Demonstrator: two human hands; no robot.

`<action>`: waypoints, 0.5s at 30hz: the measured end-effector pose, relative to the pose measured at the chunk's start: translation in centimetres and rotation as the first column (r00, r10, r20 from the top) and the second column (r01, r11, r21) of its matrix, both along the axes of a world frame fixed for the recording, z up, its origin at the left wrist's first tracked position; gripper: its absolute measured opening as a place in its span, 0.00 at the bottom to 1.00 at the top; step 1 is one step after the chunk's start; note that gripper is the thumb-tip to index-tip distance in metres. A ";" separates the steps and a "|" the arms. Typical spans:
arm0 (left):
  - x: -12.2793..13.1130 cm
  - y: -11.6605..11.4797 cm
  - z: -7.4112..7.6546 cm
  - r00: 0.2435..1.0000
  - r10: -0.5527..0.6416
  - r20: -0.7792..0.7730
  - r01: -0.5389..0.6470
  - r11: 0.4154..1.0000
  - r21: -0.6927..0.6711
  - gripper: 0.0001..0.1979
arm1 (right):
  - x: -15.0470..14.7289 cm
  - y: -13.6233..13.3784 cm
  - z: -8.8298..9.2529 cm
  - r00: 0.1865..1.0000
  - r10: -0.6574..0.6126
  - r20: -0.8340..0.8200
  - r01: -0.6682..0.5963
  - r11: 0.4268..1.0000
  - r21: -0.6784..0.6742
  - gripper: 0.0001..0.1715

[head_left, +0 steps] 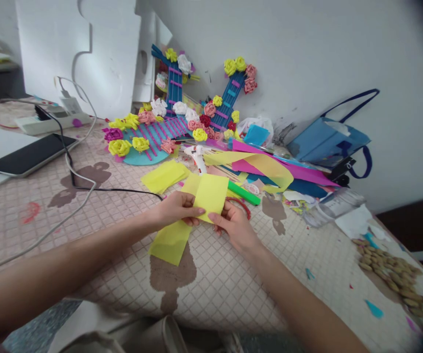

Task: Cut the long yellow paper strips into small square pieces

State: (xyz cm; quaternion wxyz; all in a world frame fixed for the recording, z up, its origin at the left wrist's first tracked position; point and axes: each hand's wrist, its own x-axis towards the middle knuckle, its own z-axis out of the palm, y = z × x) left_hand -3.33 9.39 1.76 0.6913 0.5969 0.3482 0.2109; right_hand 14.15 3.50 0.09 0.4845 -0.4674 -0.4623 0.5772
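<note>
Between my two hands is a rectangular yellow piece of crepe paper [213, 193]. My left hand [178, 208] pinches its lower left corner, and my right hand [233, 223] pinches its lower right edge. Another yellow paper piece [172, 243] lies flat on the table just below my left hand. Beyond it rests a stack of yellow paper pieces [165, 175]. A white glue gun [198, 158] lies behind the held piece. To the right, a green stick-shaped item [244, 192] and a red scissors handle [241, 205] sit close to my right hand, the scissors partly hidden.
Guitar-shaped crafts with paper flowers [156, 139] stand at the back. Coloured paper [285, 169] is heaped at right, near a blue bag [329, 137] and peanuts [389, 274]. At left are a tablet [29, 154], a power strip [45, 121] and cables [86, 189].
</note>
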 end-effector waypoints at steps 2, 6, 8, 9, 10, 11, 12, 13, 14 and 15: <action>0.0 0.0 0.0 1.000 0.000 -0.002 0.000 1.000 0.007 0.14 | 0.0 0.0 0.0 1.000 0.005 0.000 -0.005 1.000 0.008 0.17; -0.1 0.1 -0.1 1.000 -0.006 -0.009 0.006 1.000 0.023 0.14 | 0.0 -0.1 0.1 1.000 -0.001 0.000 0.001 1.000 0.004 0.17; -0.2 0.2 -0.2 1.000 -0.021 -0.012 0.021 0.999 0.036 0.14 | 0.0 -0.2 0.2 1.000 0.002 -0.005 -0.002 1.000 -0.008 0.17; -0.3 0.3 -0.2 0.999 -0.028 -0.015 0.029 0.999 0.044 0.15 | 0.0 -0.2 0.3 1.000 0.008 -0.006 -0.009 1.000 -0.020 0.16; -0.4 0.4 -0.2 0.999 -0.034 -0.020 0.035 0.998 0.051 0.15 | 0.0 -0.2 0.3 1.000 0.014 -0.005 -0.014 0.999 -0.033 0.16; -0.4 0.5 -0.2 0.999 -0.038 -0.026 0.040 0.998 0.056 0.15 | 0.0 -0.2 0.4 1.000 0.019 -0.001 -0.019 0.999 -0.044 0.16; -0.5 0.5 -0.2 0.999 -0.040 -0.029 0.042 0.997 0.058 0.15 | 0.1 -0.2 0.4 1.000 0.021 0.003 -0.021 0.999 -0.050 0.15; -0.5 0.6 -0.1 0.999 -0.042 -0.031 0.044 0.997 0.057 0.15 | 0.1 -0.2 0.4 1.000 0.020 0.006 -0.019 0.999 -0.051 0.15; -0.6 0.6 -0.1 0.999 -0.042 -0.033 0.044 0.998 0.054 0.15 | 0.1 -0.2 0.4 1.000 0.014 0.007 -0.014 0.999 -0.047 0.15; -0.6 0.6 0.0 0.998 -0.043 -0.034 0.045 0.998 0.049 0.15 | 0.1 -0.2 0.3 1.000 0.006 0.005 -0.006 0.999 -0.042 0.15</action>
